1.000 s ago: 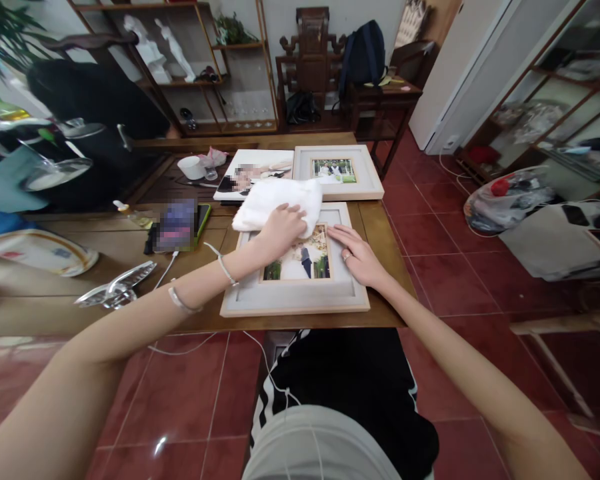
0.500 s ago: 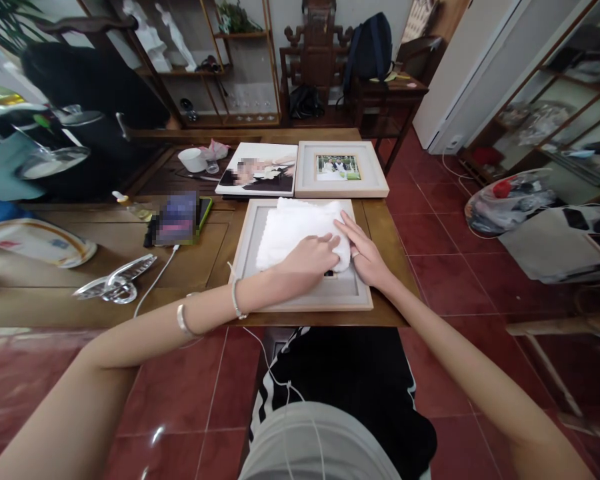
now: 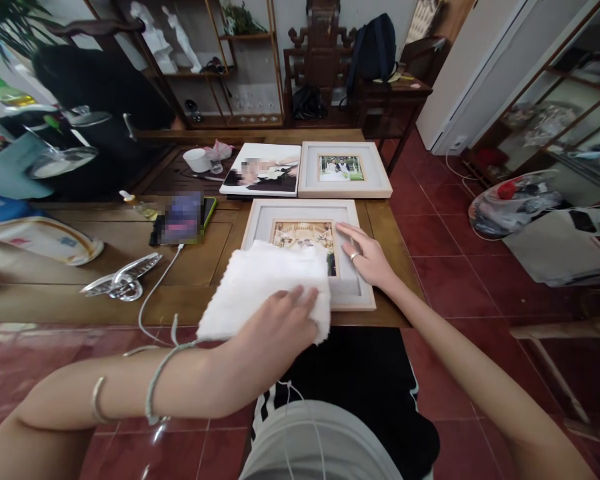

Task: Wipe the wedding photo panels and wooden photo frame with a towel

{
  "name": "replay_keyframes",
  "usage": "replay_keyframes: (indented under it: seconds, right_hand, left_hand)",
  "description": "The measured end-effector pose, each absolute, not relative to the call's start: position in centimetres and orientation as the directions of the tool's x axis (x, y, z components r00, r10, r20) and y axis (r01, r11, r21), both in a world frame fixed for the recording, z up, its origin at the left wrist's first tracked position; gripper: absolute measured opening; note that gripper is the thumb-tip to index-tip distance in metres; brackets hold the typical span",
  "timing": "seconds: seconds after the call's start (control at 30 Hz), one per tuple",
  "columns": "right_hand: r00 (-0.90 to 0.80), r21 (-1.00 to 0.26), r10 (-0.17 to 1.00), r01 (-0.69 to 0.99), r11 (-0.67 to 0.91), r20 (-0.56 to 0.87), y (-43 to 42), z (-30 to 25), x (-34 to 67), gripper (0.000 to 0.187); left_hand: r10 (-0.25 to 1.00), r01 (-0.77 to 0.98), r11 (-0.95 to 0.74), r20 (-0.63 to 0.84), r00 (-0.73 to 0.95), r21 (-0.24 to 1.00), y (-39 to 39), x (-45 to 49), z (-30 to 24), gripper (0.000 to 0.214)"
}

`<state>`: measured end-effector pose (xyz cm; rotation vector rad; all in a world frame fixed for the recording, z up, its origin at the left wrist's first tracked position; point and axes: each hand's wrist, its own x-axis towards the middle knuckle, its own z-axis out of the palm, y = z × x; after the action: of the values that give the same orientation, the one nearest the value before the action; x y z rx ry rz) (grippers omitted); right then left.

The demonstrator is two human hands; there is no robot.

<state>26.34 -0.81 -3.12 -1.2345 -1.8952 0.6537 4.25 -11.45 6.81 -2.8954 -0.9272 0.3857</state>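
Framed picture (image 3: 307, 235), pale wood surround: lying flat at the near right of the desk (image 3: 200, 267), its near-left part covered. Entries follow from left to right.

Blue-and-white packet (image 3: 37, 233), far left. Silver winged ornament (image 3: 124, 279), near edge. Green-edged device (image 3: 209, 217), white cable (image 3: 150, 293) running beside it.

White cloth (image 3: 255, 287), spread over the frame's near-left corner and past its near edge. Left hand (image 3: 284, 321) upon it, fingers bent against the fabric; whether they grip or only press, cannot tell.

Photo panel (image 3: 286, 170), lying just beyond the frame. Second frame (image 3: 343, 168), touching or nearly touching that panel's right side.

Right hand (image 3: 373, 261), fingers extended, resting on the right border; apart from the left.

Change noted: the cloth, lately over most of the picture, has shifted nearer and left, so the picture's far and right parts now show; that stroke appears to have crossed the glazed or printed face.
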Motion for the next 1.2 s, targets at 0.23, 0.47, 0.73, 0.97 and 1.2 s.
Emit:
replay_keyframes:
  seconds: [0.23, 0.47, 0.73, 0.97, 1.2]
  right_hand:
    - [-0.234, -0.749, 0.92, 0.535, 0.391, 0.314, -0.8, -3.0, 26.3, 0.047]
    - [-0.244, -0.745, 0.908, 0.52, 0.418, 0.34, -0.9, -3.1, 26.4, 0.049]
    - [-0.233, -0.76, 0.923, 0.523, 0.385, 0.307, -1.0, -2.7, 26.3, 0.049]
    - [-0.234, -0.75, 0.921, 0.535, 0.39, 0.312, -0.9, -2.9, 26.3, 0.05]
    - [-0.236, -0.744, 0.917, 0.536, 0.399, 0.322, -0.9, -3.0, 26.3, 0.05]
  left_hand:
    - [0.86, 0.819, -0.507, -0.225, 0.459, -0.268, -7.4, 0.8, 8.2, 0.033]
    - [0.834, 0.877, -0.429, 0.277, 0.477, -0.218, 1.1, -1.2, 6.7, 0.031]
    - [0.788, 0.76, -0.555, 0.078, 0.611, -0.338, 0.4, -1.2, 2.2, 0.031]
    - [0.733, 0.699, -0.679, -0.17, 0.658, -0.223, -8.0, 0.1, 6.2, 0.032]
    - [0.724, 0.698, -0.683, -0.071, 0.686, -0.216, -8.9, -0.8, 5.4, 0.034]
